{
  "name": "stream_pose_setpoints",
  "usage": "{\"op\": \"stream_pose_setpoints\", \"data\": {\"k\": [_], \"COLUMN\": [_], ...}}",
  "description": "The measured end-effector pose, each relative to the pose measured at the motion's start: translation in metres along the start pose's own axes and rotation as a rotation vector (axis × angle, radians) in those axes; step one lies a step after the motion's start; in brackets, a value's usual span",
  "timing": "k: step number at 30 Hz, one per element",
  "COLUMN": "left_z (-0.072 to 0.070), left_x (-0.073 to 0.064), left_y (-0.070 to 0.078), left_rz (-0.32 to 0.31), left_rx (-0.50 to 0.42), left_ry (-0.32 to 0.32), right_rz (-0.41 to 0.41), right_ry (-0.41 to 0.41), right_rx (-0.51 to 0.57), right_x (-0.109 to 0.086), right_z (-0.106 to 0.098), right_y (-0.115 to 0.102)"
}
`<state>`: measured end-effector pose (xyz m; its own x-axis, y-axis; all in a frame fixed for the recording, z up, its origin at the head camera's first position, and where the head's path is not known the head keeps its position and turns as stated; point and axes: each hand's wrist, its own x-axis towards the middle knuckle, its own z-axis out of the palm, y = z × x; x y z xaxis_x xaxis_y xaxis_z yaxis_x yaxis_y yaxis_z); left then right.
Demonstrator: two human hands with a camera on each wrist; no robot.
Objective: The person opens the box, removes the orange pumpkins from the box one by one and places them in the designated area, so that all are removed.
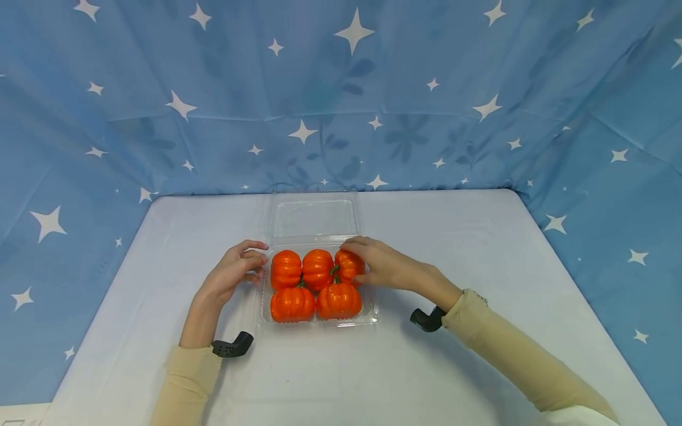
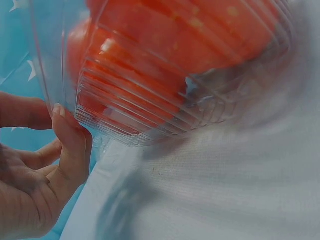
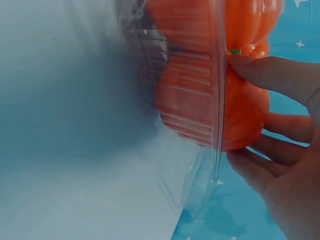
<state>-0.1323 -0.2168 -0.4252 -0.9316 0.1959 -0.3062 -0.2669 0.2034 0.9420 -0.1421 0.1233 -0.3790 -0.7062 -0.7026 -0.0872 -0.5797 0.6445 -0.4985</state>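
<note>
A clear plastic box (image 1: 370, 316) stands on the table, its lid (image 1: 315, 218) folded open at the back. Inside it lie several small orange pumpkins with green stems, two in front, such as the front left pumpkin (image 1: 293, 305), and the rest behind. My right hand (image 1: 388, 264) grips the back right pumpkin (image 1: 348, 266), thumb on the near side and fingers round the far side. In the right wrist view this pumpkin (image 3: 245, 110) sits within the box's wall. At the left rim, my left hand (image 1: 230, 273) pinches the box edge between thumb (image 2: 70, 140) and forefinger.
A white cloth covers the table (image 1: 319, 378). Behind and beside it hangs a blue curtain (image 1: 426, 89) with white stars. Black wrist devices are worn on the left wrist (image 1: 232, 345) and the right wrist (image 1: 428, 319).
</note>
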Motion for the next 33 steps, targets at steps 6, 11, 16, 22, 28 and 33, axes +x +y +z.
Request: {"op": "stream_pose_setpoints", "data": {"k": [6, 11, 16, 22, 28, 33], "left_z": [0.002, 0.005, 0.005, 0.005, 0.004, 0.002], "left_x": [0.001, 0.001, 0.002, 0.002, 0.001, -0.001], "left_y": [0.0, 0.001, 0.002, 0.002, 0.002, 0.002], "left_rz": [-0.009, -0.003, 0.002, 0.002, -0.001, -0.007], "left_rx": [-0.009, -0.017, -0.014, -0.019, -0.017, -0.009], "left_ry": [-0.004, -0.008, -0.005, 0.006, 0.014, 0.013], "right_rz": [0.022, 0.069, 0.077, 0.041, 0.039, 0.018], "right_ry": [-0.031, -0.048, -0.052, -0.03, -0.027, -0.011], "right_rx": [-0.076, -0.099, -0.093, -0.098, -0.09, -0.062], "right_x": [0.002, 0.003, 0.002, 0.0, 0.0, -0.001], "right_z": [0.004, 0.003, 0.001, -0.002, -0.005, -0.008], "right_y": [-0.003, -0.001, -0.001, -0.003, -0.005, -0.007]}}
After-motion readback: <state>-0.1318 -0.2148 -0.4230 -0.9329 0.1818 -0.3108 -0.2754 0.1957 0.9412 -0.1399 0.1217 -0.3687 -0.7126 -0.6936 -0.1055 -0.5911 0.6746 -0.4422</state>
